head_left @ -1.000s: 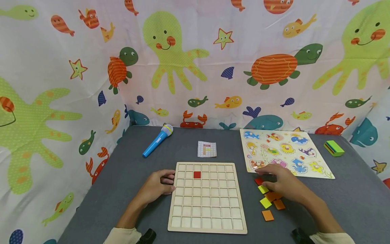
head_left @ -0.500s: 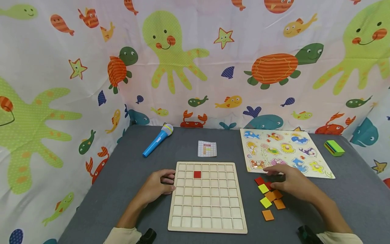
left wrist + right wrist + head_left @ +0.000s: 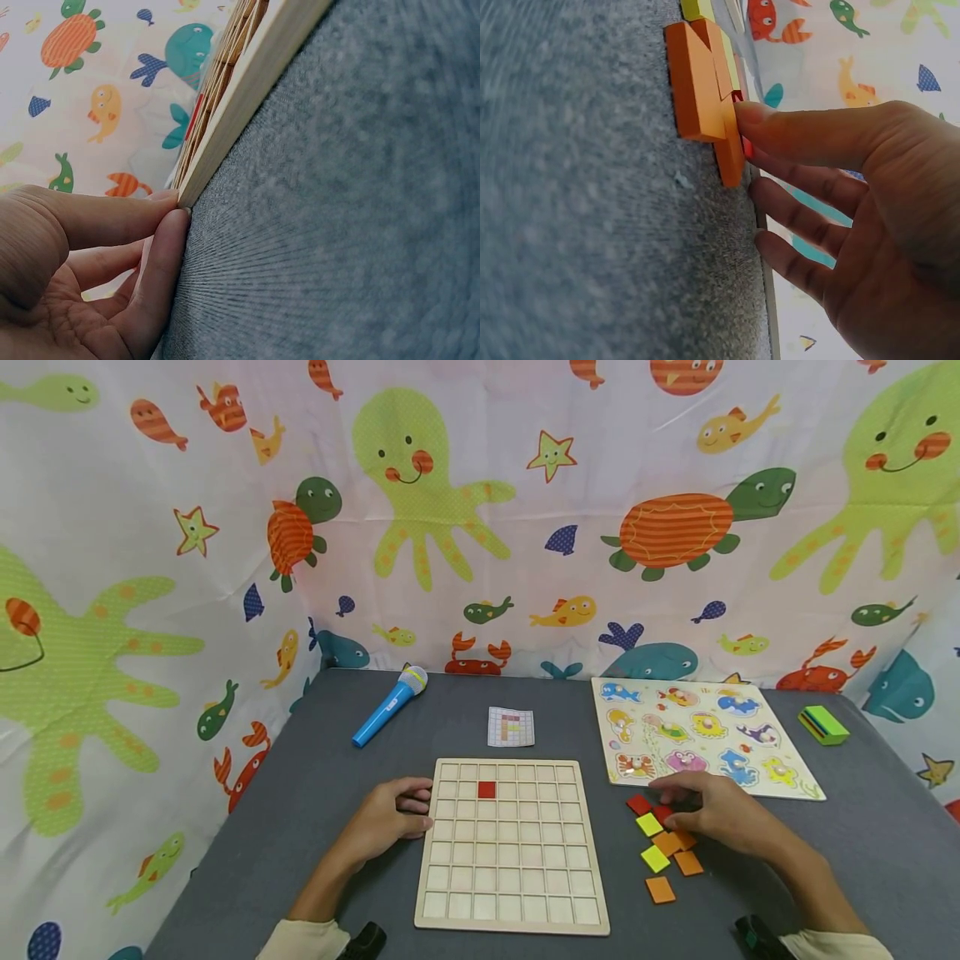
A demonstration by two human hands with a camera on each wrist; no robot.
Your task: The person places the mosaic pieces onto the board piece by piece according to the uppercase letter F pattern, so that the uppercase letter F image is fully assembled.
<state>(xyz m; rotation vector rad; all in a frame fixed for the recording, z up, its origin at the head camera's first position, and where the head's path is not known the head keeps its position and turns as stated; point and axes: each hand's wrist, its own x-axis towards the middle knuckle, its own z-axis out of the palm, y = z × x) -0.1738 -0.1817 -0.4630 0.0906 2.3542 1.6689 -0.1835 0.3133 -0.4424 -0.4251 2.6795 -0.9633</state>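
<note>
A wooden grid board (image 3: 512, 860) lies on the grey table with one red tile (image 3: 487, 790) in an upper square. My left hand (image 3: 386, 814) holds the board's left edge; in the left wrist view thumb and finger meet at its rim. To the right, my right hand (image 3: 716, 810) is over a loose group of tiles, thumb and index finger apart. Its thumb tip is at a red tile (image 3: 663, 813), which shows only as a sliver in the right wrist view. Around it are another red tile (image 3: 639, 804), yellow tiles (image 3: 655, 858) and orange tiles (image 3: 694, 82).
Behind the board lies a small printed pattern card (image 3: 511, 727). A blue toy microphone (image 3: 390, 706) is at the back left. A sea-animal puzzle board (image 3: 780, 760) sits behind my right hand, with a stack of green and other-coloured pieces (image 3: 822, 725) farther right.
My right hand has shifted a little to the right, uncovering the red tile by its thumb and more of an orange one. The left hand stays at the board's edge.
</note>
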